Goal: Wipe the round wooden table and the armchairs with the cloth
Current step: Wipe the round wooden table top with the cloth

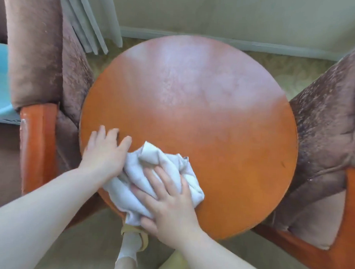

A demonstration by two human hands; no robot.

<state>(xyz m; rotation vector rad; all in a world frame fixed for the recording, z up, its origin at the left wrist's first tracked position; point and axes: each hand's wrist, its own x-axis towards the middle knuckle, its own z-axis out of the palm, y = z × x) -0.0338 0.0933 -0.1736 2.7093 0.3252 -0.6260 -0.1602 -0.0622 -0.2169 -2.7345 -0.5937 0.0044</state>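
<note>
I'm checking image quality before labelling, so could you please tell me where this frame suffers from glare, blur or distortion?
Head view: pale glare washes out the far half of the round wooden table; the left hand has motion-blurred fingertips, while the right hand on the cloth looks sharper; wide-angle distortion bows the armchairs outward at both edges.

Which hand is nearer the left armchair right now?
Left. The left hand lies flat on the table at its left edge, right beside the left armchair. The right hand presses the cloth further right, near the table's near edge.
</note>
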